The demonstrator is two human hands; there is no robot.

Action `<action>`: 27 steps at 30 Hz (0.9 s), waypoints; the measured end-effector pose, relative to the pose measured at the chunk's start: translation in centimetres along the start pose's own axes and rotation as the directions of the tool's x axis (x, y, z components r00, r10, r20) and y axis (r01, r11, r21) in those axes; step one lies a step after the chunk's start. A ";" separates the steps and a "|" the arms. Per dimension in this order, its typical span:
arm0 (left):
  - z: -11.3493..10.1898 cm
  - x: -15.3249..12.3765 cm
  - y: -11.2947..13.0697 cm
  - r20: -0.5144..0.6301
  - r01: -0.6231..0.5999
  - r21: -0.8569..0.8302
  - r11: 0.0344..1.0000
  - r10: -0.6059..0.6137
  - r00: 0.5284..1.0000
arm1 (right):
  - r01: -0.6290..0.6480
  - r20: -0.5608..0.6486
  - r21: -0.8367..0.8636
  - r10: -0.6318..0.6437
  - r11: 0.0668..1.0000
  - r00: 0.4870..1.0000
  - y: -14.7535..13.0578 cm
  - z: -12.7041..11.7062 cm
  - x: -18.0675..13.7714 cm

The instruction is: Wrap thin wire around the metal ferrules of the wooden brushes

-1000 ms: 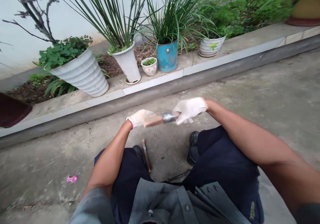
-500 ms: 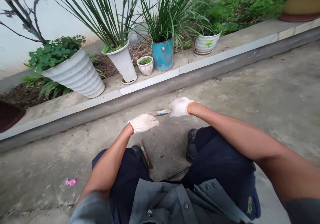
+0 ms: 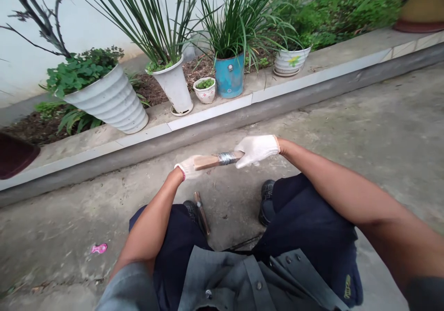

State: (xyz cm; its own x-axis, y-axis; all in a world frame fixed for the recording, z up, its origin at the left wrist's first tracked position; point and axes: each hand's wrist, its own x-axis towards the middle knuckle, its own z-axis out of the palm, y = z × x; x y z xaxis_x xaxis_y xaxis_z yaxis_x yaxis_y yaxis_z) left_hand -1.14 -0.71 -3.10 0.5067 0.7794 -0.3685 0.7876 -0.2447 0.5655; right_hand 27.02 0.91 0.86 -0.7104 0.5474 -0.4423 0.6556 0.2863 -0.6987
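Note:
A wooden stick [image 3: 207,161] with silvery wire wound round its middle is held level in front of me, over the concrete. My left hand [image 3: 188,167], in a white knit glove, is at its left end, with the fingers mostly hidden behind the wood. Gloved the same way, my right hand [image 3: 258,150] is closed on the right end, close beside the wire winding [image 3: 226,158]. A second brown stick [image 3: 202,213], with a pale band near its top, lies on the ground by my left shoe [image 3: 190,209].
Along the raised planter ledge [image 3: 208,117] stand a ribbed white pot [image 3: 111,100], a tall white pot [image 3: 174,87], a small patterned pot [image 3: 205,94], a blue bucket [image 3: 229,77] and a white bowl pot [image 3: 290,62]. A pink object [image 3: 99,248] lies on the concrete at left.
The stick has turned so its left part now shows in front of my left hand. My left hand has shifted slightly left, and my right hand slightly right.

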 end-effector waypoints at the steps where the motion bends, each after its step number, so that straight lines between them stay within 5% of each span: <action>1: 0.1 0.1 -0.1 0.035 0.036 0.043 0.998 -0.037 0.999 | -0.003 0.061 0.012 0.003 1.000 0.998 0.2 0.1 0.0; 5: 0.1 0.4 0.3 0.073 -0.014 0.286 0.958 -0.007 0.997 | -0.043 0.316 -0.063 0.060 0.997 0.947 1.0 1.3 0.8; 8: 0.2 0.4 1.2 0.019 -0.022 0.317 0.948 0.017 1.000 | -0.054 0.382 -0.228 0.141 0.972 0.913 1.5 2.9 2.2; 10: 0.7 0.5 1.7 -0.015 0.015 0.344 0.939 -0.011 1.000 | -0.062 0.326 -0.376 0.195 0.924 0.925 1.7 3.9 3.4; 13: 1.7 0.7 2.5 -0.015 0.032 0.394 0.918 -0.028 0.999 | -0.141 0.085 -0.590 0.235 0.795 0.968 1.9 4.6 5.2; 16: 2.3 0.7 3.1 0.014 0.025 0.354 0.935 -0.032 0.999 | -0.307 -0.131 -0.613 0.289 0.728 0.948 2.2 3.7 6.4; 22: 1.6 0.2 3.6 -0.024 0.031 0.259 0.965 -0.025 0.999 | -0.394 -0.312 -0.477 0.268 0.785 0.911 2.2 0.3 5.7; 27: 1.5 0.1 2.8 -0.026 -0.018 0.197 0.980 0.023 0.999 | -0.220 -0.299 -0.407 0.098 0.886 0.949 1.6 -0.7 3.2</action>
State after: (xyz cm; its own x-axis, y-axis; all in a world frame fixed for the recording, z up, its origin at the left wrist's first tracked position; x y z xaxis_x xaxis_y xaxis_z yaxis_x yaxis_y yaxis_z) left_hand 1.63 -2.20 -2.71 0.5156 0.7881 -0.3361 0.8322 -0.3674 0.4152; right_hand 25.99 3.62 -1.32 -0.5334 0.7828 -0.3206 0.8417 0.4535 -0.2931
